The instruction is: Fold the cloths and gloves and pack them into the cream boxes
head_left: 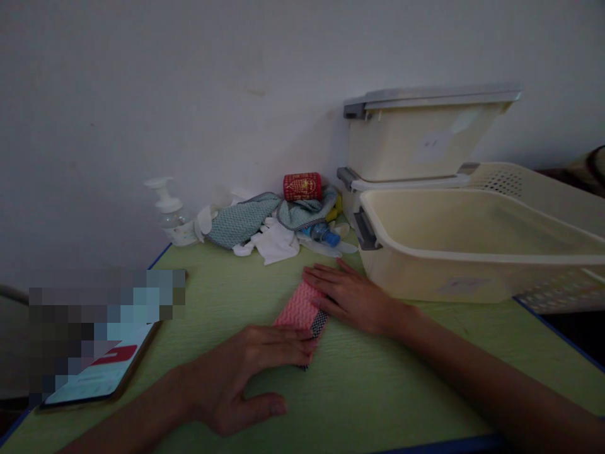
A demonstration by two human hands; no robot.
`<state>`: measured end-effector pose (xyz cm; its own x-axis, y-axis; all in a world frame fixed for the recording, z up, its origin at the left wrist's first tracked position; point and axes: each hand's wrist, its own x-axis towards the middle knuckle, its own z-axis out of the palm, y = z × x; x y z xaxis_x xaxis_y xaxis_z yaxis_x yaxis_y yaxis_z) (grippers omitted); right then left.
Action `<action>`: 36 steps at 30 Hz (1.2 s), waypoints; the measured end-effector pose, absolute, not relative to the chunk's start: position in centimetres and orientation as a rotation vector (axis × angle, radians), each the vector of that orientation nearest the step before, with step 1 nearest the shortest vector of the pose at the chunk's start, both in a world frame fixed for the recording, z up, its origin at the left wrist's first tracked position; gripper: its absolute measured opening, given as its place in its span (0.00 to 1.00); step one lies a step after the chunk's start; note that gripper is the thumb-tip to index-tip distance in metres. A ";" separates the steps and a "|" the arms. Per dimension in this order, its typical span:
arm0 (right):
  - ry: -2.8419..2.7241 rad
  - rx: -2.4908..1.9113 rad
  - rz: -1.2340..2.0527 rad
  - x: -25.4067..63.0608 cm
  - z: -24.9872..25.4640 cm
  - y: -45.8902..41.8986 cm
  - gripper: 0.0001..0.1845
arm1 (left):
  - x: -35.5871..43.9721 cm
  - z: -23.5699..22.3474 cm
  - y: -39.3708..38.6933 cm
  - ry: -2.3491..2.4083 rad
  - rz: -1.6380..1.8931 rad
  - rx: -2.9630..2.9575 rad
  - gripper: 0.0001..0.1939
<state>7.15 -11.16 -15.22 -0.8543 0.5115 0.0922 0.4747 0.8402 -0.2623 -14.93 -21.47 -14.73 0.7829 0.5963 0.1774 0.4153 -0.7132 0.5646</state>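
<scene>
"Where did the pink cloth (293,309) lie?" asked the first.

"On the green worktop (373,384), to the left of the cream tub (425,277) and a little nearer the person," said the second. "It looked folded narrow, with a dark checked band (320,323) along the side towards the tub."

"And the grip of each hand?"

"Neither was closed. The right grip (352,296), the one nearer the tub, rested its straightened fingers across the far end of the cloth. The left grip (236,369), farther from the tub, had its fingers over the near end, its thumb spread clear. Nothing looked pinched."

"What did doing it well call for?"

"Flattening seemed to be the step in hand, so probably light, even pressure, one end steadied while the other was smoothed outward. Dragging both ends sideways could have skewed the fold or rucked the weave."

"Was anything in the way?"

"Apparently not. A grey-blue cloth (246,221) lay left of the tub too, but well apart from the pink one."
</scene>
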 end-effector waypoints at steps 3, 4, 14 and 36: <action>-2.859 -0.779 0.353 7.1 -15.2 -11.2 0.28 | -15.1 -14.7 -21.6 0.756 0.481 2.454 0.23; -2.857 -0.780 0.355 7.1 -15.2 -11.2 0.28 | -15.1 -14.7 -21.6 0.756 0.485 2.437 0.23; -2.860 -0.801 0.403 7.2 -15.2 -11.2 0.28 | -14.2 -15.6 -20.1 1.238 1.034 1.861 0.06; -2.823 -0.801 0.430 7.2 -15.5 -11.2 0.27 | -12.7 -15.9 -20.2 1.700 0.598 2.093 0.16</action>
<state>7.15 -11.24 -15.48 -0.8399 0.5354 0.0887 0.4848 0.8136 -0.3210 -12.73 -20.15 -15.88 0.1785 0.9799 0.0886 0.8195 -0.1979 0.5379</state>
